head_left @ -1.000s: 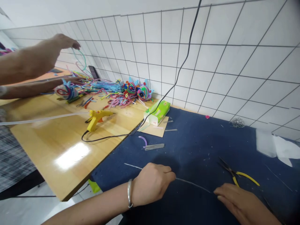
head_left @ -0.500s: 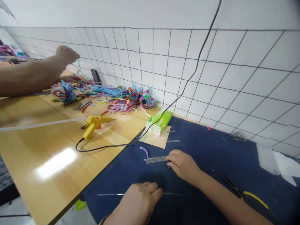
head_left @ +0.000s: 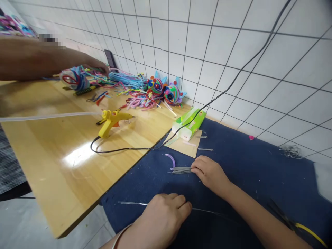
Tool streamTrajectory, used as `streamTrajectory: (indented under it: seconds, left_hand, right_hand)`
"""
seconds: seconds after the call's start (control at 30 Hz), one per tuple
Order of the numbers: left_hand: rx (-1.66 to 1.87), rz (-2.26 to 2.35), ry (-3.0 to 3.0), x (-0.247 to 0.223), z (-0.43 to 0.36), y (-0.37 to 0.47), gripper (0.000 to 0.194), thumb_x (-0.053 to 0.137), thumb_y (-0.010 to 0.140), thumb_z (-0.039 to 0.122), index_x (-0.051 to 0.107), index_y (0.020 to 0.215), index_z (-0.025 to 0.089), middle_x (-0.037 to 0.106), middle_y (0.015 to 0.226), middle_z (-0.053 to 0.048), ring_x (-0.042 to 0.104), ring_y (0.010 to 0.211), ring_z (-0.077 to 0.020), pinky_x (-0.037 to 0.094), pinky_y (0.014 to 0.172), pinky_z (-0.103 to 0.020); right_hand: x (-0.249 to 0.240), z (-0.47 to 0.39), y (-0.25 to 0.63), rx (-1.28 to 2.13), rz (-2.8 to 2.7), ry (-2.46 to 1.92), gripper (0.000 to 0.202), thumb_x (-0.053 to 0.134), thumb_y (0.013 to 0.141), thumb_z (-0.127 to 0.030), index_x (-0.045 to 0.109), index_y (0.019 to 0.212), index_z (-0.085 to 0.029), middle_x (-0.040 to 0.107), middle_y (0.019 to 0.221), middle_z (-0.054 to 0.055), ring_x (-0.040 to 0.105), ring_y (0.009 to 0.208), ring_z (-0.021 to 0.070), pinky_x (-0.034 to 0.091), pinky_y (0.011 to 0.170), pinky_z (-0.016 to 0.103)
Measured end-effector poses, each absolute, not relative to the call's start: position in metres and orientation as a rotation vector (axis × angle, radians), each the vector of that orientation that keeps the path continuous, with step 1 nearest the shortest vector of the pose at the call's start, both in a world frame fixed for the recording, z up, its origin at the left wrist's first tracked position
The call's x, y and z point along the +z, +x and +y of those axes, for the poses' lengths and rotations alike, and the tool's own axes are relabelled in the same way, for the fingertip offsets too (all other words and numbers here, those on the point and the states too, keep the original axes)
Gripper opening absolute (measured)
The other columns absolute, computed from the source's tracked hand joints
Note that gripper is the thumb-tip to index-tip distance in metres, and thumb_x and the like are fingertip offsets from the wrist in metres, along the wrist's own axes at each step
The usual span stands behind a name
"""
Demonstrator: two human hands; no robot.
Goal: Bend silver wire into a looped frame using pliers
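The left hand point(head_left: 166, 216) is curling closed around a long, thin silvery wire point(head_left: 132, 203), whose ends are sticking out on both sides of the fist, low over the dark blue cloth point(head_left: 233, 148). The right hand point(head_left: 211, 176) is reaching across above it, its thumb and fingertips pinching the right end of a bundle of straight, thin grey wires point(head_left: 180, 170). How many strands the fingertips are catching cannot be told. The bundle is lying flat on the cloth, with a curved purple strip point(head_left: 171, 160) resting just beside its left end.

The step in hand seems to be taking hold of wire from the bundle while the left hand is keeping its own piece apart. Drawing out a single strand would probably be calling for a fine fingertip pinch and a gentle sliding pull, since the wires are lying close together and could be dragging one another along.

Beyond the bundle, a green tissue pack point(head_left: 195, 122) is sitting on a tan card point(head_left: 190, 150). Yellow-handled pliers point(head_left: 311, 233) are lying near the right forearm. On the pale wooden desk point(head_left: 64, 186), a yellow glue gun point(head_left: 111, 121) is resting on its side, and a co-worker's hand point(head_left: 97, 65) is reaching over colourful fuzzy stems point(head_left: 127, 81).
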State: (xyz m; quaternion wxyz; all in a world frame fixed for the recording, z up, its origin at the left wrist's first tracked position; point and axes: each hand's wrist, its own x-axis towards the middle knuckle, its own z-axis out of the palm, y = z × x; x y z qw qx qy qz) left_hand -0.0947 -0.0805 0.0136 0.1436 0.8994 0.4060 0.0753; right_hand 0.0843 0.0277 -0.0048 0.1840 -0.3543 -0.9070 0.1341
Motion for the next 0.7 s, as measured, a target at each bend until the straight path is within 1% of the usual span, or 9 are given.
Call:
streamTrajectory:
  seconds: [0.17,0.37,0.47,0.6,0.7]
  left_hand:
    - [0.221,1.173,2.572,0.014,-0.081,-0.095,0.016,0.041,0.083,0.013,0.05,0.094,0.02,0.057,0.08,0.0,0.05,0.064,-0.0153,0.038,0.053,-0.027]
    - [0.248,1.244,2.548,0.009,-0.082,-0.097,0.015,0.039,0.083,0.013,0.052,0.084,0.02,0.054,0.073,-0.001,0.048,0.062,-0.0143,0.037,0.053,-0.025]
    - [0.246,1.281,2.517,0.005,-0.083,-0.099,0.018,0.039,0.083,0.012,0.053,0.089,0.02,0.053,0.075,-0.001,0.049,0.064,-0.0144,0.04,0.056,-0.025]
    - [0.25,1.338,2.484,-0.001,-0.082,-0.098,0.023,0.037,0.084,0.014,0.053,0.098,0.022,0.054,0.088,-0.003,0.052,0.068,-0.0143,0.043,0.058,-0.025]
    - [0.289,1.371,2.513,-0.006,-0.081,-0.096,0.024,0.036,0.085,0.016,0.054,0.099,0.023,0.054,0.088,-0.003,0.053,0.072,-0.0157,0.044,0.058,-0.026]
  right_hand:
    - [-0.004,0.026,0.084,0.39,-2.537,-0.973,0.011,0.048,0.084,-0.022,0.059,0.081,-0.02,0.057,0.083,0.003,0.051,0.082,0.0153,0.041,0.075,0.028]
    - [0.003,0.021,0.095,0.414,-2.501,-1.01,0.013,0.047,0.084,-0.019,0.059,0.08,-0.02,0.057,0.081,0.003,0.052,0.08,0.0142,0.042,0.074,0.027]
    - [0.01,0.012,0.117,0.475,-2.499,-1.112,0.012,0.048,0.083,-0.019,0.059,0.079,-0.02,0.057,0.08,0.002,0.053,0.078,0.0133,0.042,0.072,0.025]
    - [0.016,-0.008,0.154,0.576,-2.471,-1.291,0.012,0.049,0.083,-0.019,0.06,0.079,-0.022,0.057,0.08,0.001,0.053,0.076,0.0124,0.042,0.069,0.024]
    - [0.015,-0.024,0.175,0.614,-2.436,-1.41,0.012,0.049,0.082,-0.019,0.06,0.078,-0.022,0.057,0.08,0.0,0.054,0.076,0.0119,0.042,0.068,0.024]
